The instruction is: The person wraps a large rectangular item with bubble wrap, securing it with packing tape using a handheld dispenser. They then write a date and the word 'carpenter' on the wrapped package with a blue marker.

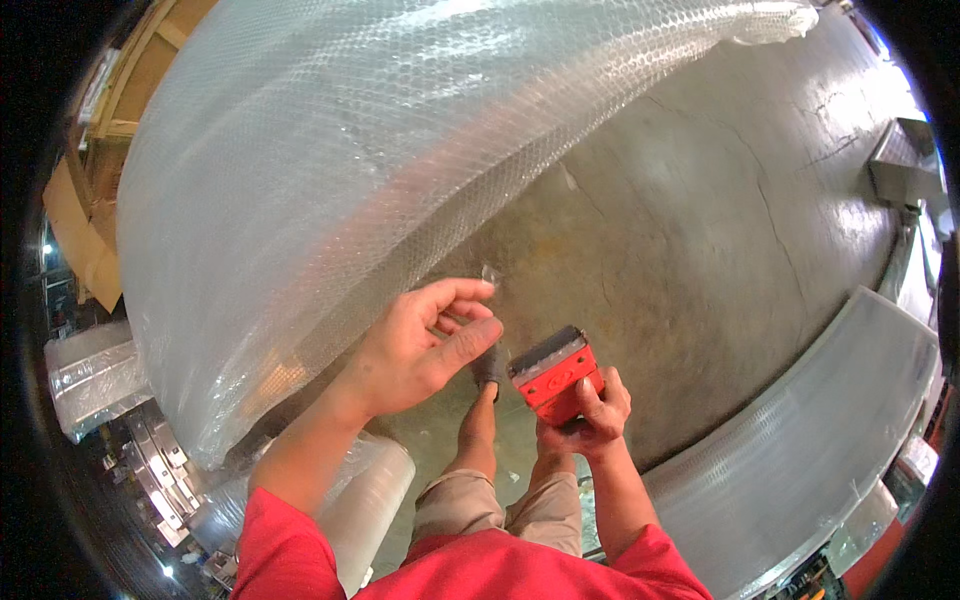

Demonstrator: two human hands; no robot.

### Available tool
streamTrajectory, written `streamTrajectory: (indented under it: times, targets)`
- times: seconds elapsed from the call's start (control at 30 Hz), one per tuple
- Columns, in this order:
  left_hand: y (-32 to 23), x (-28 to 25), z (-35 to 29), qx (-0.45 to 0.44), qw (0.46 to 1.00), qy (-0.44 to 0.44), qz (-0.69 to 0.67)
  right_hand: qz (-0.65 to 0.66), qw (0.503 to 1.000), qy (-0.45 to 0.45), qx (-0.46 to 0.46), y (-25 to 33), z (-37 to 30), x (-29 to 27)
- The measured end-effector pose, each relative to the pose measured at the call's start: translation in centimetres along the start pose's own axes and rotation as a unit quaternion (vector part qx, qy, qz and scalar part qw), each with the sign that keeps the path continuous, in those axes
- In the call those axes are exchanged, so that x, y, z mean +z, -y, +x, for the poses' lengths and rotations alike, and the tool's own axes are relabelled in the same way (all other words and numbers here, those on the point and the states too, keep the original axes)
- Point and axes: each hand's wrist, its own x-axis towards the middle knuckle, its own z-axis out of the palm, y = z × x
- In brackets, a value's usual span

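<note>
My right hand [592, 415] is closed around a red hand-held tape dispenser [556, 380], its dark edge facing up and away from me. To the left, my left hand [430, 340] is raised with curled fingers and the thumb a little below the index finger. A small scrap of clear tape [488, 273] shows at its index fingertip; whether it is pinched or only stuck there is hard to see. Just beyond that hand stands a large bulky item wrapped in bubble wrap [330, 160], with something reddish showing faintly through the film.
A long wrapped panel [800, 450] lies at the right. Near my left elbow is a roll of clear film [375, 500], with metal parts [160, 480] further left. Cardboard [80, 230] stands at the far left. The concrete floor [690, 250] has cracks; a metal box [905, 165] is far right.
</note>
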Motion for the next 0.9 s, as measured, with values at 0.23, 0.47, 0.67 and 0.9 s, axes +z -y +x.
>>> streamTrajectory:
  times: [0.23, 0.47, 0.67, 0.9]
  targets:
    - [3.5, 3.7, 1.5, -0.037, 0.986, 0.122, -0.107, 0.002, 0.999, 0.039, -0.013, -1.1, -1.5, -2.4]
    - [2.4, 4.6, 1.7, 0.028, 0.996, 0.068, 0.058, 0.018, 0.985, 0.171, 0.017, -0.1, -0.8, -4.3]
    - [1.6, 2.9, 4.3, 0.031, 0.969, 0.196, 0.146, 0.028, 0.979, 0.198, 0.028, 0.2, -0.2, -5.6]
    - [-0.7, 6.6, 3.9, 0.043, 0.984, 0.114, 0.132, -0.036, 0.988, 0.148, 0.036, 0.5, -0.8, -6.2]
